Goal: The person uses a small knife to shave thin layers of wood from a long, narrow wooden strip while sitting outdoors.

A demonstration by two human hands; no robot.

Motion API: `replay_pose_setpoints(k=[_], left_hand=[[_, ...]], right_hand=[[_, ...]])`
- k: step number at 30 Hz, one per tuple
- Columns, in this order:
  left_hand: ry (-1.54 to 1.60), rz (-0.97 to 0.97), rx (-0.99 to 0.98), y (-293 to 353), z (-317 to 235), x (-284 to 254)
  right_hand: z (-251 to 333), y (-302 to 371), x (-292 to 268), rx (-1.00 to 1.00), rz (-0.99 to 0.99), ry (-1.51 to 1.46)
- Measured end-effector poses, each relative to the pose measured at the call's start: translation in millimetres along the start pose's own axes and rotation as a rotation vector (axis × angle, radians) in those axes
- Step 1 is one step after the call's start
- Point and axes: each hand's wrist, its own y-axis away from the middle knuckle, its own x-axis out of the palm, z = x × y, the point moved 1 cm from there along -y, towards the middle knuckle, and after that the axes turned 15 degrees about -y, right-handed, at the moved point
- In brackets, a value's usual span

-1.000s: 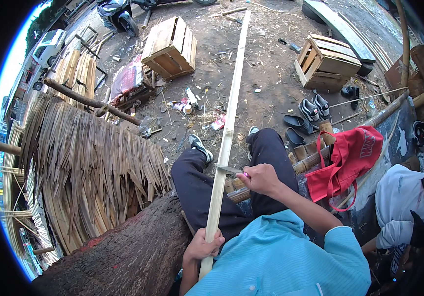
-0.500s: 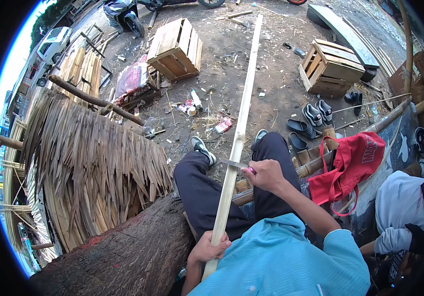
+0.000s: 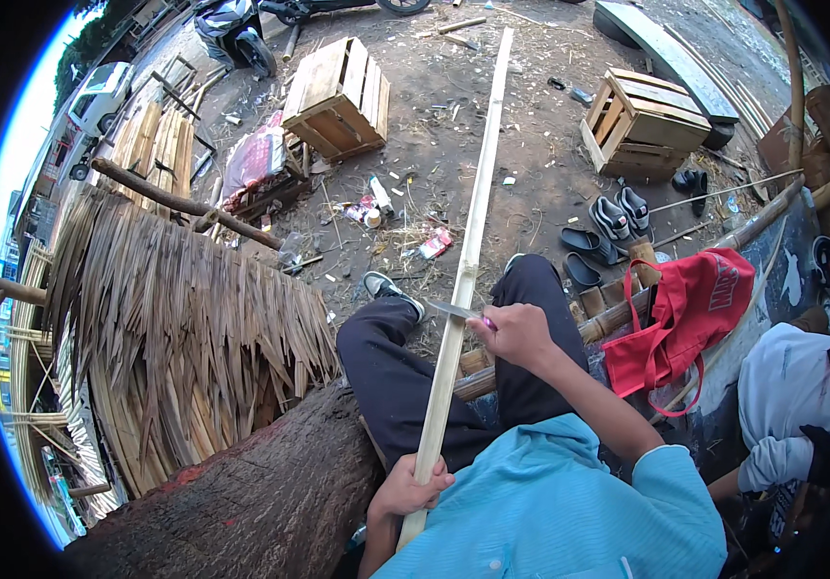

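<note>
The person's left hand (image 3: 412,485), at the lower centre of the frame, was closed around a long, pale bamboo strip (image 3: 478,207), its fingers curled over the near part. The strip ran from beside the light-blue shirt (image 3: 550,502) at the lower edge, between the knees of the dark trousers (image 3: 545,314), up to the upper centre, tilting slightly rightward. Just right of centre, the right hand (image 3: 516,333) had its fingers folded tightly about the pinkish handle of a knife (image 3: 454,310), whose blade crossed the strip and pointed left; how deeply its edge met the surface could not be told.

A red tote bag (image 3: 680,318) lay right of the right hand. Dry palm-leaf thatch (image 3: 188,299) filled the left side, above a rough tree trunk (image 3: 251,473) at lower left. Slatted wooden crates stood at upper centre-left (image 3: 338,96) and upper right (image 3: 647,125), with grey sneakers (image 3: 622,214) below the latter.
</note>
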Motion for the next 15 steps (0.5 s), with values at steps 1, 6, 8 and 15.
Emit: replay_pose_setpoints(k=[1, 6, 8, 15], left_hand=[[-0.039, -0.007, 0.000, -2, 0, -1], [-0.015, 0.000, -0.009, -5, 2, 0], [0.011, -0.017, -0.030, -3, 0, 2], [-0.016, 0.001, -0.035, -3, 4, -2]], right_hand=[[0, -3, 0, 0.030, -0.035, -0.028], [22, 17, 8, -0.108, 0.241, -0.104], [16, 17, 8, -0.036, 0.115, -0.114], [24, 26, 13, -0.059, 0.236, -0.133]])
